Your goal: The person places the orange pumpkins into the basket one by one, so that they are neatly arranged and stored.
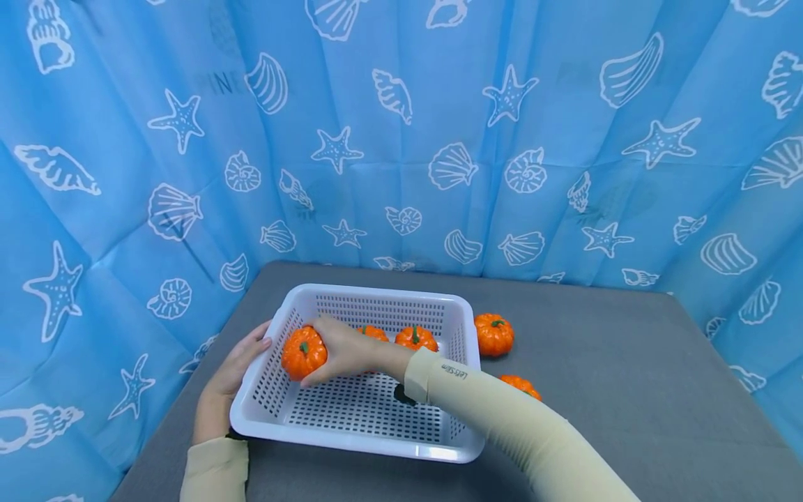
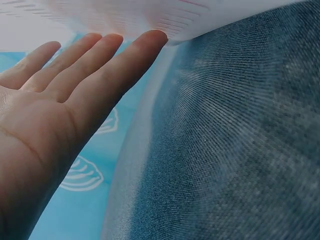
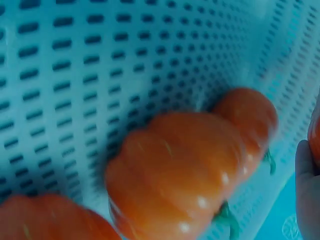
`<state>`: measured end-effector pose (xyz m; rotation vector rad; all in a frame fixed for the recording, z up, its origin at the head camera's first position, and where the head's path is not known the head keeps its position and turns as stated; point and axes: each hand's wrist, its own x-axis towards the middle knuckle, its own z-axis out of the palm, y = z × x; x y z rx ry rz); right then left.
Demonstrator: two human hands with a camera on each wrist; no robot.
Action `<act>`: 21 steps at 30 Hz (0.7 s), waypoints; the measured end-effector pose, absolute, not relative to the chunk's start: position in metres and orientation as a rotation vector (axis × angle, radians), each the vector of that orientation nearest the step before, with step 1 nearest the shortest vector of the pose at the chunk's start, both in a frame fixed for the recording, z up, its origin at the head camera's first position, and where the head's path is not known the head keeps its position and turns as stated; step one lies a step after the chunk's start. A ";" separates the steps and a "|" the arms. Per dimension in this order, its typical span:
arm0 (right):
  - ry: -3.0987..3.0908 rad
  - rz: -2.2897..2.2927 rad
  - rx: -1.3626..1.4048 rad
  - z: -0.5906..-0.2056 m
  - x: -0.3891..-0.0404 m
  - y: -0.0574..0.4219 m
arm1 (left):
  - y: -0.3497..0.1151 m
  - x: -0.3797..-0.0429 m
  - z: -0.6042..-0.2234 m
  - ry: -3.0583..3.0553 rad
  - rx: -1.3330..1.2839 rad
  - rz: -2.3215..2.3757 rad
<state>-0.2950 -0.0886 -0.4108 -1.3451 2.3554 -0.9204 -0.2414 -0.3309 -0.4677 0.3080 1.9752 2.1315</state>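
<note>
A small orange pumpkin (image 1: 304, 353) with a green stem is in my right hand (image 1: 341, 348), thumb and fingers round its side, over the left end of a white plastic basket (image 1: 357, 434). At the right wrist view's edge, part of that hand (image 3: 306, 192) shows with a sliver of orange. Inside the basket sit more pumpkins, one partly behind my right wrist (image 1: 373, 332) and one beside it (image 1: 417, 338). My left hand (image 1: 237, 366) is at the basket's outer left side. Its fingers (image 2: 135, 62) are straight, with the tips right at the basket wall (image 2: 200, 20).
Outside the basket, on the grey tabletop (image 1: 602, 348), one pumpkin (image 1: 493, 335) stands against its right side. Another (image 1: 521, 385) is partly hidden by my right sleeve (image 1: 502, 411). A blue curtain (image 1: 401, 139) with white shells and starfish hangs behind the table and along both sides.
</note>
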 end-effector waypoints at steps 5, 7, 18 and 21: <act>2.391 -0.739 -1.415 -0.421 -0.287 -0.097 | -0.330 -0.240 -0.466 1.999 0.240 2.123; 2.399 -0.676 -1.438 -0.425 -0.284 -0.099 | -0.330 -0.240 -0.465 2.006 0.229 2.118; 2.397 -0.521 -1.449 -0.449 -0.277 -0.107 | -0.332 -0.239 -0.465 1.990 0.241 2.125; 2.403 -0.493 -1.435 -0.455 -0.277 -0.105 | -0.330 -0.243 -0.466 2.017 0.255 2.117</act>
